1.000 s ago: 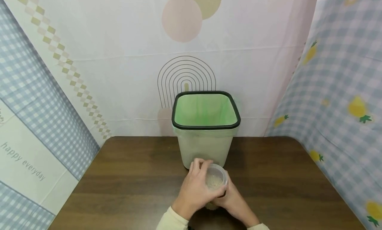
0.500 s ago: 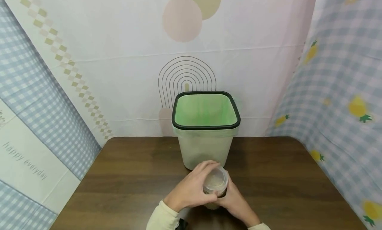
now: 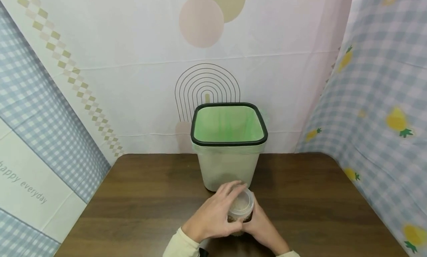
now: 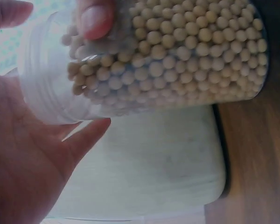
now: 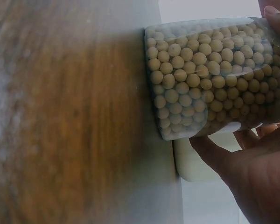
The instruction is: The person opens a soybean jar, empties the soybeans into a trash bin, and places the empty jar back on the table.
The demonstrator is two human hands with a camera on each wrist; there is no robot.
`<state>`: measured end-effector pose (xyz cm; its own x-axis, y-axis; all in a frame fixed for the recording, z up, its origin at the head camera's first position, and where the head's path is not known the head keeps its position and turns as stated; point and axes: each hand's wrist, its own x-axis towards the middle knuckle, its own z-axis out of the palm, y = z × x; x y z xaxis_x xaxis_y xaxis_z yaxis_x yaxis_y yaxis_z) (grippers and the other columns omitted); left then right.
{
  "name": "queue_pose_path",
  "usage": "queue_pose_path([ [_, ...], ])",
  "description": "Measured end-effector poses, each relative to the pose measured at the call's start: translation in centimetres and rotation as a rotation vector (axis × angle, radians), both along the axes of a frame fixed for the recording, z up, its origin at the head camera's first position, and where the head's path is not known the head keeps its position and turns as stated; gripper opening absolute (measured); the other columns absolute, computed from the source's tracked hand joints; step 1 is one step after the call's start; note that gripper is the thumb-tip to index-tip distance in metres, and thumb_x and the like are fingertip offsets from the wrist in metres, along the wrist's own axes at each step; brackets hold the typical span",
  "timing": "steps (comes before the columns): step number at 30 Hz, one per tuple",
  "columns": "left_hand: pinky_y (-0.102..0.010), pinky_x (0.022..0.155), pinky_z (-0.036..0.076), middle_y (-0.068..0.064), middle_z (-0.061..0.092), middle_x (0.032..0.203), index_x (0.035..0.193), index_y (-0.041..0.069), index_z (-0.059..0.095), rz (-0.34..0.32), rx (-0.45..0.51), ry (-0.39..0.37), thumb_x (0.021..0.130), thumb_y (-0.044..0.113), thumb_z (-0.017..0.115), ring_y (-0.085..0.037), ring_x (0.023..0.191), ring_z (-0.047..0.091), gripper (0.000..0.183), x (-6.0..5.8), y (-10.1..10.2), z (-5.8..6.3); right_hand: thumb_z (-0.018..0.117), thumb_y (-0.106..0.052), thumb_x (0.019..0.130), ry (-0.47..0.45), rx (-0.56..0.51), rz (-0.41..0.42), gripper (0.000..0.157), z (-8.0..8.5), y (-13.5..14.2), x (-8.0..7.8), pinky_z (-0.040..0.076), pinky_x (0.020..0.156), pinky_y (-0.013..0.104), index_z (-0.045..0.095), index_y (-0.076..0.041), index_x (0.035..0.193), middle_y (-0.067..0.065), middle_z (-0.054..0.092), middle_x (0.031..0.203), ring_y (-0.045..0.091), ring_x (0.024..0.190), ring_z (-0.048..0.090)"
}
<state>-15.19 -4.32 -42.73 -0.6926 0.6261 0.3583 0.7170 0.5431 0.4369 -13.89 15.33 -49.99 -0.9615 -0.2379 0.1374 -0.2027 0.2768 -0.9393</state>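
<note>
A clear jar (image 4: 186,56) full of pale round beans, which look like soybeans, stands upright on the table in front of the bin. Its translucent lid (image 3: 241,205) is on top. My left hand (image 3: 211,214) curves around the lid, fingers on the far side and thumb on the near side. Lower down, my right hand (image 3: 263,225) grips the jar body from the right. In the right wrist view the right fingers (image 5: 212,151) wrap the jar, and its base meets the tabletop. From the head view, the hands hide much of the jar.
Just behind the jar stands a pale square bin (image 3: 230,164) with a black rim and a green liner. The dark wooden table (image 3: 150,197) extends to both sides. Patterned cloths (image 3: 133,34) hang behind and beside it.
My left wrist has swung left and the left hand has turned around the lid, its fingers shifting their hold. The right hand keeps its grip, and the jar has barely moved.
</note>
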Motion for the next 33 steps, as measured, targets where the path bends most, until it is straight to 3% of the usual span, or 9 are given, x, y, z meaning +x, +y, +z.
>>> queue_pose_path([
  [3,-0.036,0.099,0.056,-0.002,0.047,0.154,0.160,0.023,0.041,0.014,-0.010,0.025,0.081,0.038,0.077,-0.018,0.136,0.051,0.088,0.1,0.1,0.2,0.092,-0.018,0.079,-0.005,-0.001,-0.010,0.108,0.0,0.1,0.1,0.046,0.110,0.043,0.024,-0.006,0.162,0.018,0.050,0.151,0.035,0.135,0.052],
  [7,-0.036,0.085,0.060,-0.001,0.052,0.133,0.153,0.018,0.050,0.167,-0.001,0.058,0.084,0.060,0.079,-0.019,0.110,0.062,0.086,0.3,0.5,0.0,0.093,-0.015,0.077,0.042,0.006,-0.015,0.104,-0.1,0.0,0.1,0.048,0.106,0.037,0.030,-0.006,0.160,0.018,0.053,0.147,0.033,0.131,0.053],
  [10,-0.040,0.082,0.060,-0.004,0.051,0.130,0.153,0.017,0.050,0.230,-0.008,0.055,0.082,0.073,0.076,-0.022,0.104,0.063,0.094,0.4,0.8,-0.2,0.093,-0.015,0.078,0.064,0.007,-0.013,0.103,-0.2,-0.1,0.1,0.048,0.107,0.038,0.031,-0.007,0.159,0.018,0.053,0.149,0.034,0.132,0.053],
  [14,-0.043,0.091,0.059,-0.007,0.046,0.151,0.160,0.021,0.042,0.139,-0.021,0.038,0.086,0.060,0.074,-0.025,0.123,0.059,0.090,0.3,0.6,-0.1,0.094,-0.018,0.078,0.050,0.020,-0.021,0.107,-0.2,-0.1,0.1,0.047,0.109,0.039,0.027,-0.006,0.161,0.019,0.050,0.153,0.037,0.137,0.051],
  [18,-0.039,0.093,0.059,-0.002,0.047,0.156,0.162,0.024,0.039,0.049,-0.023,0.044,0.079,0.044,0.074,-0.019,0.131,0.057,0.092,0.0,0.3,0.3,0.094,-0.016,0.078,0.029,0.019,-0.034,0.107,-0.1,-0.1,0.2,0.047,0.108,0.038,0.027,-0.003,0.160,0.020,0.051,0.151,0.037,0.135,0.051],
  [24,-0.034,0.076,0.059,0.002,0.056,0.125,0.154,0.019,0.049,0.184,-0.024,0.032,0.081,0.065,0.077,-0.017,0.095,0.065,0.091,-0.1,0.6,0.6,0.092,-0.013,0.075,-0.003,-0.018,-0.017,0.108,0.1,-0.3,0.3,0.047,0.106,0.037,0.027,-0.009,0.162,0.017,0.051,0.150,0.033,0.133,0.052],
  [26,-0.036,0.077,0.059,0.000,0.053,0.128,0.154,0.019,0.049,0.201,-0.028,0.009,0.081,0.072,0.075,-0.019,0.097,0.064,0.094,0.0,0.7,0.6,0.092,-0.013,0.076,0.003,-0.019,-0.011,0.108,0.1,-0.3,0.3,0.048,0.107,0.037,0.027,-0.010,0.162,0.016,0.052,0.150,0.033,0.133,0.052],
  [31,-0.041,0.095,0.058,-0.006,0.041,0.160,0.163,0.025,0.037,0.036,-0.028,-0.023,0.085,0.054,0.077,-0.024,0.132,0.056,0.092,-0.2,0.3,0.8,0.092,-0.016,0.078,0.051,0.001,-0.016,0.107,-0.1,-0.1,0.3,0.046,0.110,0.039,0.026,-0.005,0.162,0.018,0.052,0.151,0.035,0.135,0.052],
  [33,-0.040,0.101,0.056,-0.005,0.041,0.162,0.164,0.026,0.036,-0.029,-0.035,-0.010,0.083,0.045,0.078,-0.022,0.140,0.051,0.093,-0.4,0.0,1.0,0.093,-0.017,0.078,0.034,-0.002,-0.026,0.109,-0.1,-0.1,0.4,0.045,0.110,0.040,0.025,-0.005,0.162,0.018,0.051,0.152,0.035,0.137,0.050],
])
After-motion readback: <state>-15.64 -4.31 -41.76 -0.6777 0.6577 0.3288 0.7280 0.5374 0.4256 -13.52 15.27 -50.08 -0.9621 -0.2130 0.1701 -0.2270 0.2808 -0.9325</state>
